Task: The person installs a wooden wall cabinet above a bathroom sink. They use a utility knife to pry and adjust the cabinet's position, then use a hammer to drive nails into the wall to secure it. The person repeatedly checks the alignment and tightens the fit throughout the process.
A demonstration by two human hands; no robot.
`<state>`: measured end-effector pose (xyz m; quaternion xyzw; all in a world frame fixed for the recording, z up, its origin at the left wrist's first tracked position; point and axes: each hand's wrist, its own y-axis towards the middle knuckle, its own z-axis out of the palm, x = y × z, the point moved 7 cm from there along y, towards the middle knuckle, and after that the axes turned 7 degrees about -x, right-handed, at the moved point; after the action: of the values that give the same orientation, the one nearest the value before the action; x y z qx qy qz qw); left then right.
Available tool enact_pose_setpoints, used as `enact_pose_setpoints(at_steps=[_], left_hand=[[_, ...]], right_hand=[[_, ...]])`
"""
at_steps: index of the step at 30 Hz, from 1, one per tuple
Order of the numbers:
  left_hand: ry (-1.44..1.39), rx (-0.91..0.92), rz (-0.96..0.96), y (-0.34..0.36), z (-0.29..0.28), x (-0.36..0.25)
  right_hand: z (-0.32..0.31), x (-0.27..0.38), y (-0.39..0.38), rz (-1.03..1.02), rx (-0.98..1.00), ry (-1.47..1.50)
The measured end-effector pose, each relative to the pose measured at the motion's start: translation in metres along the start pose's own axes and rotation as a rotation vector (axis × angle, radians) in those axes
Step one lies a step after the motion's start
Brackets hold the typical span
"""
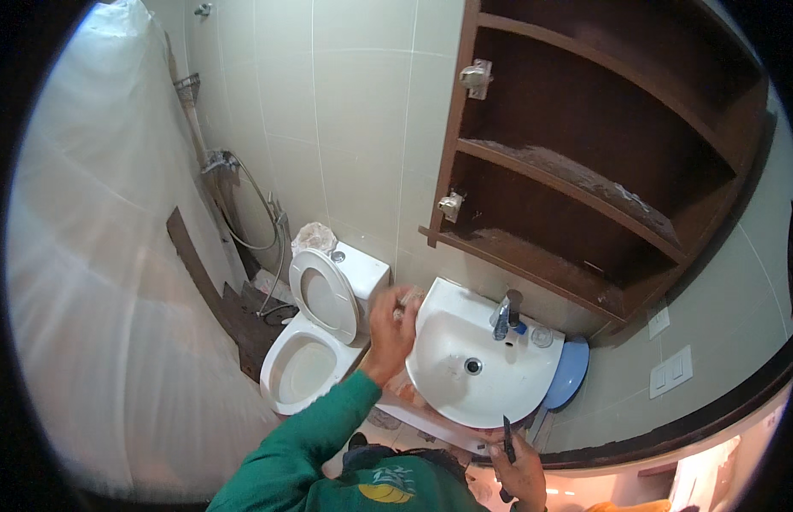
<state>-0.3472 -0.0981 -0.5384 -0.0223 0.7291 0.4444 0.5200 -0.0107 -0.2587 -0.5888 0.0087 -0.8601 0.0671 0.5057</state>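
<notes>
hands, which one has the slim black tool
The right hand, just past the front rim of the white washbasin, grips the slim black tool. The left hand, beside the basin's left edge, is blurred but shows no such tool.

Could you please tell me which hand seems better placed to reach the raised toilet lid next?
Probably the left: the left hand is between the toilet lid and the washbasin, while the right hand is near the basin's front edge, farther from the lid and holding a slim black tool.
</notes>
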Motion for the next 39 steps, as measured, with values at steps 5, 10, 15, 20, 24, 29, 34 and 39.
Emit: enact_pose_setpoints(at_steps=[5, 10, 15, 20, 24, 29, 34, 39], left_hand=[[-0.129, -0.118, -0.111, 0.074, 0.027, 0.011], [0.032, -0.2, 0.004, 0.072, 0.071, 0.029], [0.044, -0.297, 0.01, 0.065, 0.088, 0.022], [0.115, -0.381, 0.016, 0.07, 0.098, 0.021], [0.14, -0.349, 0.11, 0.077, 0.1, 0.021], [0.117, -0.148, 0.144, 0.101, 0.085, 0.014], [0.287, -0.214, 0.387, 0.096, 0.09, 0.035], [0.179, -0.086, 0.264, 0.09, 0.082, 0.003]], right_hand=[[0.028, 0.041, 0.009, 0.079, -0.088, -0.039], [0.023, 0.046, 0.016, 0.072, -0.2, -0.001], [-0.004, 0.034, 0.015, 0.186, -0.277, -0.028], [-0.025, 0.035, 0.019, 0.291, -0.317, 0.012], [-0.028, 0.01, 0.03, 0.269, -0.275, -0.003], [-0.025, 0.015, 0.056, 0.189, -0.241, -0.009], [-0.011, -0.003, 0.093, 0.114, -0.19, -0.152], [0.0, 0.018, 0.115, -0.182, -0.155, -0.222]])
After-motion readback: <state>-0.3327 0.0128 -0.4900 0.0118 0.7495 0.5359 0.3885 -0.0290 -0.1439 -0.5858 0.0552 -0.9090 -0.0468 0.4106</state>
